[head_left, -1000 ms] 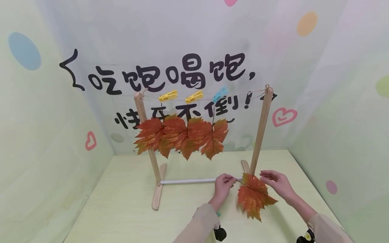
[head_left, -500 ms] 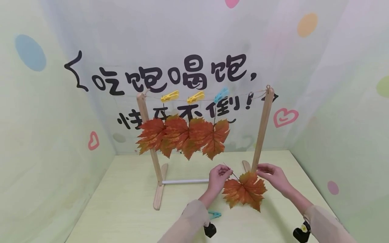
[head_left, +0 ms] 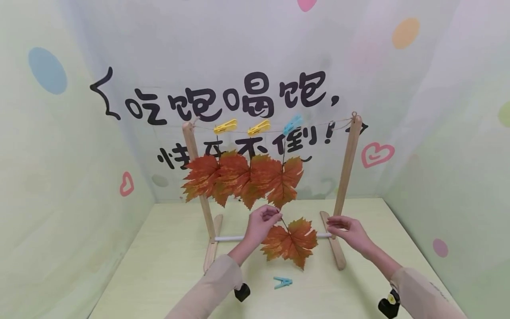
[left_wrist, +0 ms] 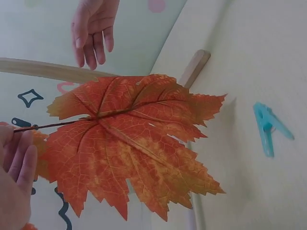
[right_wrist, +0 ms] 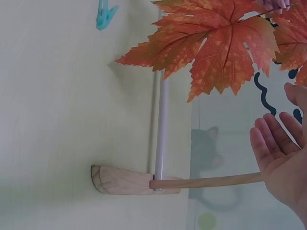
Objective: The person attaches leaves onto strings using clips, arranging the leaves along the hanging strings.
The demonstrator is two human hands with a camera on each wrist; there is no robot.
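An orange-red artificial maple leaf (head_left: 292, 243) hangs by its thin stem from the fingertips of my left hand (head_left: 260, 225), which pinches the stem's upper end. In the left wrist view the leaf (left_wrist: 129, 143) spreads wide, its veins showing. My right hand (head_left: 348, 232) is by the rack's right post, fingers relaxed and holding nothing; the right wrist view shows its palm and bent-forward fingers (right_wrist: 273, 143) apart from the leaf. Behind, similar leaves (head_left: 239, 177) hang in an overlapping row from a string, under two yellow clothespins (head_left: 259, 127) and a blue clothespin (head_left: 292, 124).
A wooden rack with a left post (head_left: 191, 141) and right post (head_left: 348, 164) stands on the table (head_left: 159, 283), joined low by a white rod (head_left: 229, 239). One loose blue clothespin (head_left: 283, 282) lies on the table in front.
My left hand has carried the leaf leftward and slightly up, from the right post toward the rack's middle. My right hand has shifted a little left, and the loose blue clothespin has come into full view.
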